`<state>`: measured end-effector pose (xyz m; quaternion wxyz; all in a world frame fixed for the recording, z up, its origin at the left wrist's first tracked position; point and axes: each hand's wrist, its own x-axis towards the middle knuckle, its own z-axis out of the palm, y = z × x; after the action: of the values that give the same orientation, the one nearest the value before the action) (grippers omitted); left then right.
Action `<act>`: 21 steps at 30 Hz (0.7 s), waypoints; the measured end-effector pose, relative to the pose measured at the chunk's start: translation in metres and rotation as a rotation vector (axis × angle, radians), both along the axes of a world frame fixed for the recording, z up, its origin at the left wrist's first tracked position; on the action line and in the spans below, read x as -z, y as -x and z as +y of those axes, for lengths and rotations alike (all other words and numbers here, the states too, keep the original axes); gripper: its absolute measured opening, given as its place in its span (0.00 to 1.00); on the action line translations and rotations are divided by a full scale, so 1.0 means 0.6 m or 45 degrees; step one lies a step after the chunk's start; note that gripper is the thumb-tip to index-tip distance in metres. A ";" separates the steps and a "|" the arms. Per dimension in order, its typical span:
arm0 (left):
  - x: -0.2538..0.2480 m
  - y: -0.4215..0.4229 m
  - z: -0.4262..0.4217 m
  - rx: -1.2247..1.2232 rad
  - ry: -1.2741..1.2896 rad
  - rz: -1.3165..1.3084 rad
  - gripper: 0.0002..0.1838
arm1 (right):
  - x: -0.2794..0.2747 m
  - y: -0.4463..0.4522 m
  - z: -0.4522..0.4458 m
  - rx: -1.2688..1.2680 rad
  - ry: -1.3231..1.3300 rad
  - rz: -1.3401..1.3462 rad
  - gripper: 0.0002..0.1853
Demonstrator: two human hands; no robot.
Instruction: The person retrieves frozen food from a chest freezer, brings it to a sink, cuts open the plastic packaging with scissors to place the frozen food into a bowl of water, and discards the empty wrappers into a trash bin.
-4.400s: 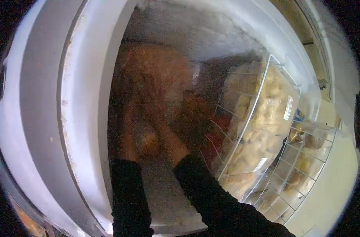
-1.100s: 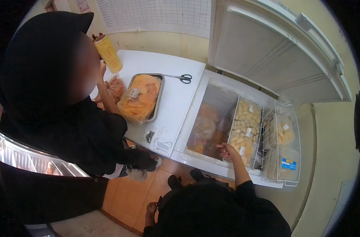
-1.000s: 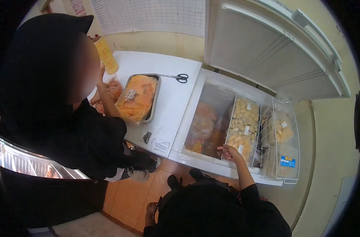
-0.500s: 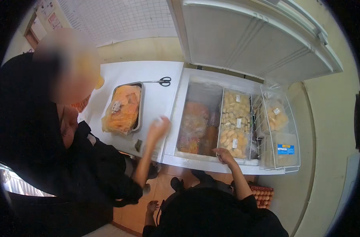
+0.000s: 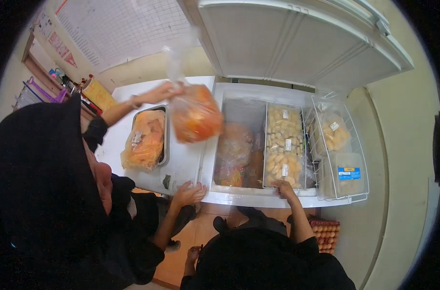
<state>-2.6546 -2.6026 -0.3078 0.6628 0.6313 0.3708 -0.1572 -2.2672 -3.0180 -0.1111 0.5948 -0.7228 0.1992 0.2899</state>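
My right hand [image 5: 283,189] is closed on the front rim of a white wire basket [image 5: 265,145] inside the open chest freezer. Bags of pale yellow pieces [image 5: 283,145] with white labels fill that basket. Low beside my body, my left hand [image 5: 193,254] has its fingers curled; a thin dark thing shows at it, too small to name. From the left, a co-worker's hand [image 5: 164,92] holds up a clear plastic bag of orange chunks [image 5: 196,116] at the freezer's left edge. The co-worker's other hand [image 5: 190,193] rests near the white counter's front edge.
A metal tray [image 5: 165,150] with a bag of orange pieces [image 5: 145,140] stands on the white counter [image 5: 183,164]. The freezer lid [image 5: 302,43] is raised. A second wire basket [image 5: 365,179] holds bags and a tub. Eggs in a tray [image 5: 324,234] sit on the floor.
The co-worker has lifted the bag of orange chunks over the counter toward the freezer, covering where the scissors lay. Their other hand has lowered to the counter edge. My right hand stays at the basket.
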 end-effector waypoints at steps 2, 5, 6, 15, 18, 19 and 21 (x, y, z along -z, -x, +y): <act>-0.021 -0.011 0.000 0.056 0.021 0.070 0.13 | -0.006 0.006 -0.010 0.025 0.005 0.001 0.14; -0.043 -0.037 0.009 0.122 0.041 0.093 0.12 | -0.001 0.010 -0.024 0.131 -0.011 0.040 0.14; -0.048 -0.047 0.014 0.145 0.049 0.093 0.12 | 0.005 0.010 -0.026 0.158 -0.073 -0.054 0.15; -0.086 -0.129 0.032 0.253 0.152 0.033 0.12 | -0.007 0.014 -0.046 0.219 -0.156 -0.157 0.16; -0.095 -0.149 0.031 0.272 0.179 0.016 0.12 | -0.017 0.012 -0.051 0.254 -0.174 -0.144 0.16; -0.097 -0.153 0.029 0.283 0.184 0.010 0.11 | -0.019 0.012 -0.052 0.271 -0.182 -0.131 0.16; -0.102 -0.160 0.026 0.293 0.193 -0.006 0.11 | -0.024 0.010 -0.049 0.301 -0.197 -0.177 0.16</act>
<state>-2.5586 -2.5868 -0.2466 0.6871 0.6181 0.2814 -0.2581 -2.2732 -3.0477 -0.0969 0.6909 -0.6649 0.2182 0.1816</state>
